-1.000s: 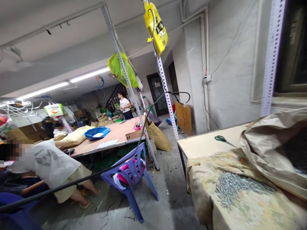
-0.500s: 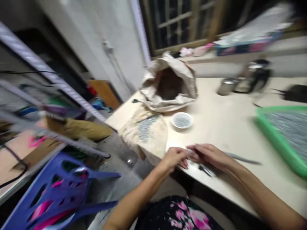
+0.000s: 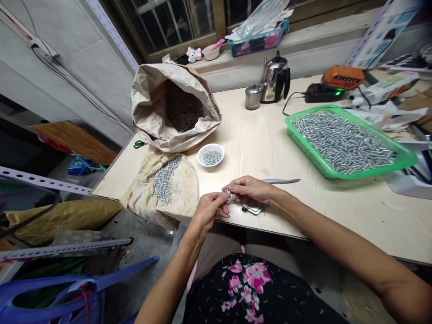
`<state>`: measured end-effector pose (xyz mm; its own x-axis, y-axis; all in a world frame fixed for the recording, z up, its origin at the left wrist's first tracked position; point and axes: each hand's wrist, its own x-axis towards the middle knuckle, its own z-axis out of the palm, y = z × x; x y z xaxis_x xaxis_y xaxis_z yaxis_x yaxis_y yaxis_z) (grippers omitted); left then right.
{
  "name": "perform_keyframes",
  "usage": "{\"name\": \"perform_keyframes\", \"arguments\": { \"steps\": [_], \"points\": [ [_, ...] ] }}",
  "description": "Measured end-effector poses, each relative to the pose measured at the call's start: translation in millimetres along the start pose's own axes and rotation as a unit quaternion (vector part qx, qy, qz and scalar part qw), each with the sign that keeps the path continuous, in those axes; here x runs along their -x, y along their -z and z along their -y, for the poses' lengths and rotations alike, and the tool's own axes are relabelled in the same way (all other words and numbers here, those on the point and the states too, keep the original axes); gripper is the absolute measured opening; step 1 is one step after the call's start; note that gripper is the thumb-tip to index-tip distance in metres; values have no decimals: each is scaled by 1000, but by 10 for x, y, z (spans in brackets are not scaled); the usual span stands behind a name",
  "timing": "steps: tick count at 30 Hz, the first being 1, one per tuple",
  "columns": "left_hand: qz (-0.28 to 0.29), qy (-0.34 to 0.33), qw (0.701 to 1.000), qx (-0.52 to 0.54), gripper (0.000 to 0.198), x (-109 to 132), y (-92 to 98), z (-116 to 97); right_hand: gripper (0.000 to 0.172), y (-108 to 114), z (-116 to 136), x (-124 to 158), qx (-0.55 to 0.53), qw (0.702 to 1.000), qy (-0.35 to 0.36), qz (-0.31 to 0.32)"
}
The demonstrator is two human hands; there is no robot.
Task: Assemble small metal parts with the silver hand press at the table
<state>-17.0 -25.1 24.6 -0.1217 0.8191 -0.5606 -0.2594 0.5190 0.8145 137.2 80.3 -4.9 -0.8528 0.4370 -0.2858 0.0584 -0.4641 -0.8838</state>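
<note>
Left hand (image 3: 211, 209) and right hand (image 3: 251, 190) pinch short silver metal pieces (image 3: 227, 193) between fingertips (fiddly stuff!), near the pale wooden table's (image 3: 249, 135) front edge, where slackened pressure could drop one.

The person's left hand (image 3: 211, 209) and right hand (image 3: 248, 188) meet in front of the body, thumbs and fingertips pinched in close to each other. The left hand's lower fingers curl inward beneath its thumb; the right shows its back upward. The bare left forearm (image 3: 178, 264) slants up steeply, while the bare right forearm (image 3: 337, 238) reaches across from the lower right.
</note>
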Motion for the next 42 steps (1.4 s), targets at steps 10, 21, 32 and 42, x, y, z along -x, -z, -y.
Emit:
{"name": "perform_keyframes", "arguments": {
  "steps": [10, 21, 32, 42],
  "points": [
    [72, 55, 995, 42, 33, 24, -2, 4, 49, 20, -28, -7, 1, 1000, 5, 5],
    [21, 42, 997, 66, 23, 9, 21, 152, 34, -13, -132, -55, 30, 999, -2, -29],
    [22, 44, 997, 56, 25, -27, 8, 146, 29, -35, -53, 1, 111, 993, 9, -24],
    [49, 48, 997, 39, 25, -59, 73, 151, 25, -81, -24, 24, 170, 982, 67, -46]
  ]
}}
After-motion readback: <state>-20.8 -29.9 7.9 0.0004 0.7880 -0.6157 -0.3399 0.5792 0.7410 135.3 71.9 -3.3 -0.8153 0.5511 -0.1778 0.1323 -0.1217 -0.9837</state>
